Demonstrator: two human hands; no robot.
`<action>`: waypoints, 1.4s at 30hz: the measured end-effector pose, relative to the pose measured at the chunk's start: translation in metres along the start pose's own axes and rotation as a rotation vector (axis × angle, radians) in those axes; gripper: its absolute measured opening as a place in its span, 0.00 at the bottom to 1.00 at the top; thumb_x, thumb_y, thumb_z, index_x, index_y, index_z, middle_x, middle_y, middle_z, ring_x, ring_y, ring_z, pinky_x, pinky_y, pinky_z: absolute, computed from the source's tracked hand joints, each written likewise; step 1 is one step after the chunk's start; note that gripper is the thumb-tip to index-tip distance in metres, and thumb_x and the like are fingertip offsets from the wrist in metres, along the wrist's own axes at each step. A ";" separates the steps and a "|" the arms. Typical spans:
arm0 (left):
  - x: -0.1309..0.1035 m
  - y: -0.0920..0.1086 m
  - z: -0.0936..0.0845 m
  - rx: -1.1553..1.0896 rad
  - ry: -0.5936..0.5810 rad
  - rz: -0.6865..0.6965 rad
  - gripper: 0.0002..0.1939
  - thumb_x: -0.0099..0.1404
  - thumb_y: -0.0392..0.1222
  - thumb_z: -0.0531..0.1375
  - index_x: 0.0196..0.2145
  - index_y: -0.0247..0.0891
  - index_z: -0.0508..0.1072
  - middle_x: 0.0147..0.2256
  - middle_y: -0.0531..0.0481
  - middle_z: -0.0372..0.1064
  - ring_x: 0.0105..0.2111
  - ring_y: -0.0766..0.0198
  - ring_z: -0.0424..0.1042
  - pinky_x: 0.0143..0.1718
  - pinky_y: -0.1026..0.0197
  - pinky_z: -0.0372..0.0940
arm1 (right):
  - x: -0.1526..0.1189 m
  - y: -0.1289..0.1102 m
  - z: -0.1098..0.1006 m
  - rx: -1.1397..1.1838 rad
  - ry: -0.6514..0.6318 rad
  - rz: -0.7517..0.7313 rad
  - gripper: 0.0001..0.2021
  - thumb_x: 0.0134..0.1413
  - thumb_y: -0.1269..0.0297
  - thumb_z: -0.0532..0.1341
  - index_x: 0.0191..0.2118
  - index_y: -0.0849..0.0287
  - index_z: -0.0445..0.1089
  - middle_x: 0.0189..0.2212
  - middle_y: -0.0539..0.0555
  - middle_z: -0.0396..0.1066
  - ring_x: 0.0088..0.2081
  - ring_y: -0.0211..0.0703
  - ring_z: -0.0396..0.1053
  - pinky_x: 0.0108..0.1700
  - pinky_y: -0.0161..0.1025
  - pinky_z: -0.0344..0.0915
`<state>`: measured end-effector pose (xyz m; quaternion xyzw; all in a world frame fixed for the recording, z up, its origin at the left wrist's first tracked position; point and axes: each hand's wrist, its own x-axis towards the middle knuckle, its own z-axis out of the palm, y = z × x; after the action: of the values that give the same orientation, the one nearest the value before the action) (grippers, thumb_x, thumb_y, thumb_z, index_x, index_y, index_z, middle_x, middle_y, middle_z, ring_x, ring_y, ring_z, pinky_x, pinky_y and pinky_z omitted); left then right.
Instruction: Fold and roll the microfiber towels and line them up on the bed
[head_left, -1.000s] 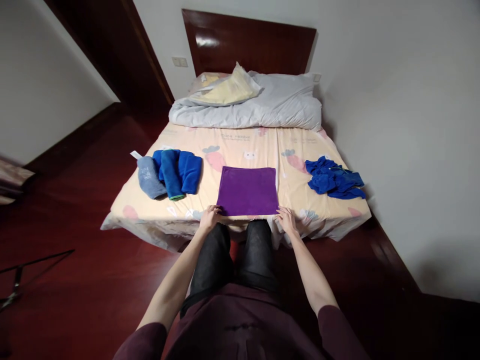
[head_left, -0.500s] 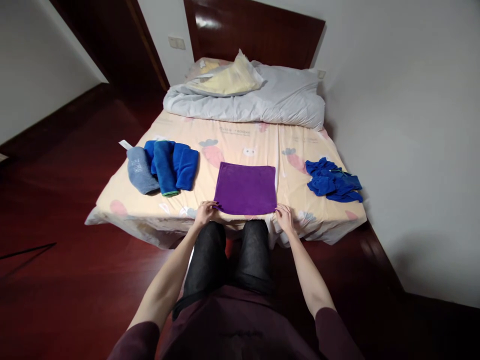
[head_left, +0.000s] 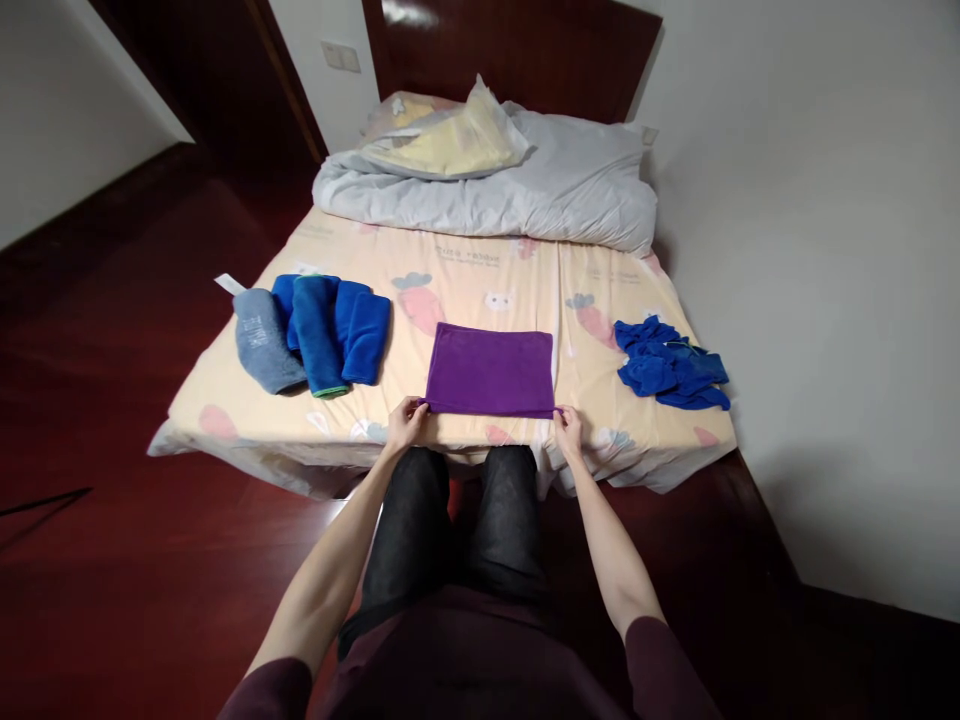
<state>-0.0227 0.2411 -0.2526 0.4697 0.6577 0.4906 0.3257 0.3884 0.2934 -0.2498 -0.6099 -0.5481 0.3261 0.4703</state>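
Observation:
A purple towel [head_left: 491, 370] lies flat on the bed, its near edge turned over in a narrow strip. My left hand [head_left: 406, 421] pinches the near left corner of this towel. At the near right corner, the fingers of my right hand [head_left: 568, 430] are closed on the cloth in the same way. Left of the towel sit rolled or folded towels: a grey-blue one [head_left: 266, 342], a teal-blue one with a green edge [head_left: 319, 340] and a bright blue one [head_left: 366, 338]. Crumpled blue cloths [head_left: 667, 365] lie in a heap on the right.
The bed [head_left: 465, 285] has a cream sheet with a carrot print. A bunched grey-white quilt [head_left: 480, 210] and a pale yellow pillow [head_left: 457, 140] are at its head, before a dark wooden headboard [head_left: 510, 50]. A wall [head_left: 810, 300] stands close on the right.
The towel's near edge has been lifted and turned over away from me, so the towel looks shorter front to back. Both hands have kept the corners. The view has shifted slightly.

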 end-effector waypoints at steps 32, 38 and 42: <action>-0.016 0.001 -0.009 0.190 0.067 -0.094 0.15 0.63 0.54 0.59 0.36 0.39 0.72 0.34 0.42 0.78 0.36 0.52 0.78 0.41 0.53 0.72 | -0.013 0.009 -0.004 0.116 -0.238 0.070 0.22 0.42 0.48 0.72 0.38 0.61 0.74 0.31 0.56 0.77 0.33 0.47 0.75 0.39 0.43 0.74; -0.017 0.000 -0.011 0.199 0.049 -0.101 0.15 0.65 0.53 0.58 0.39 0.38 0.73 0.35 0.43 0.79 0.37 0.53 0.79 0.42 0.54 0.72 | -0.013 0.005 0.000 0.138 -0.098 0.085 0.23 0.43 0.44 0.70 0.37 0.58 0.73 0.30 0.54 0.76 0.34 0.47 0.75 0.41 0.43 0.73; -0.017 0.002 -0.012 0.227 0.061 -0.111 0.14 0.65 0.51 0.57 0.40 0.39 0.73 0.35 0.43 0.79 0.37 0.54 0.79 0.42 0.56 0.71 | -0.012 0.001 0.005 0.105 -0.091 0.097 0.21 0.44 0.43 0.70 0.31 0.56 0.70 0.21 0.49 0.68 0.27 0.44 0.69 0.33 0.40 0.70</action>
<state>-0.0263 0.2212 -0.2472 0.4512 0.7436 0.4083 0.2772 0.3823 0.2831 -0.2537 -0.5949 -0.5208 0.4041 0.4599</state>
